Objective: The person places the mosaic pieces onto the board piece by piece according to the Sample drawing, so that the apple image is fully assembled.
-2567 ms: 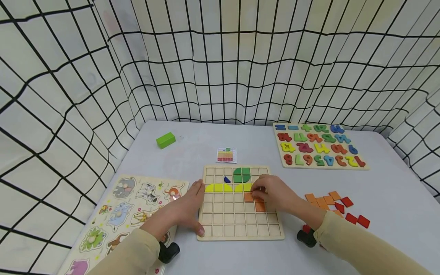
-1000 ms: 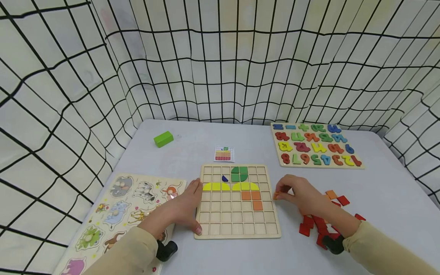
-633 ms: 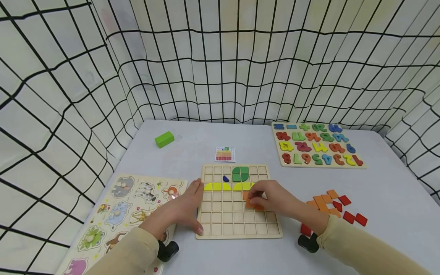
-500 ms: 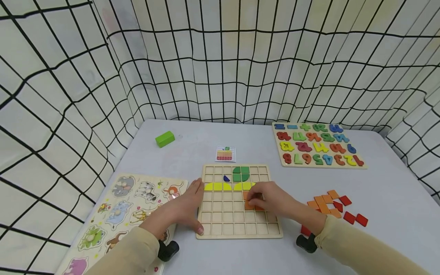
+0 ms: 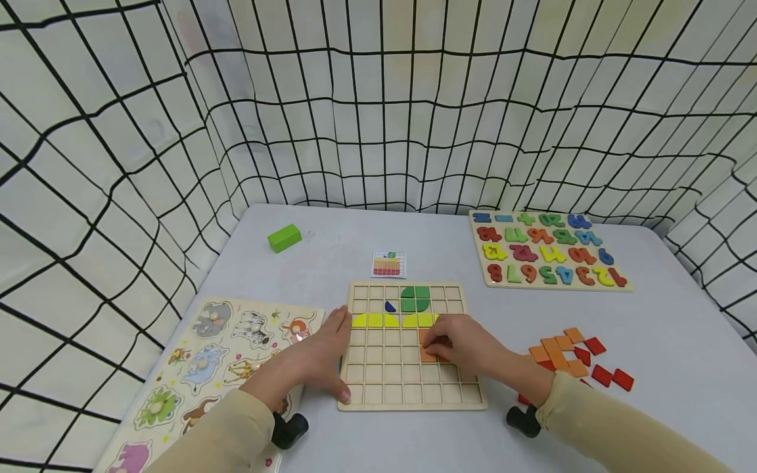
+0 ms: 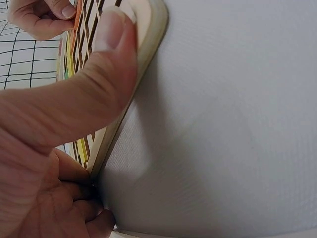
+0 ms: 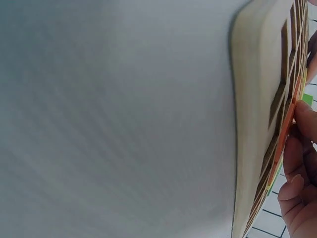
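Note:
A wooden grid board [image 5: 384, 376] lies in the middle of the table. My left hand [image 5: 324, 353] rests along its left edge, fingers at the upper side; in the left wrist view the thumb [image 6: 101, 74] presses the near corner's rim. Over the right half, my right hand [image 5: 464, 343] pinches an orange square tile [image 5: 426, 355] that sits at a cell below other orange pieces, partly covered by the fingers. Yellow pieces [image 5: 375, 320], green pieces [image 5: 415, 299] and a small blue piece [image 5: 389, 307] sit in upper cells.
Loose orange tiles [image 5: 553, 352] and red tiles [image 5: 623, 379] lie right of the board. Behind it is a picture card [image 5: 389, 264]. A number puzzle [image 5: 550, 253], a green block [image 5: 284, 238] and an animal puzzle [image 5: 230, 341] lie around. Black netting [image 5: 384, 105] encloses the table.
My right hand went from the board's right side back onto the grid with an orange tile, which now lies at a cell left of another orange one. The left hand stays put.

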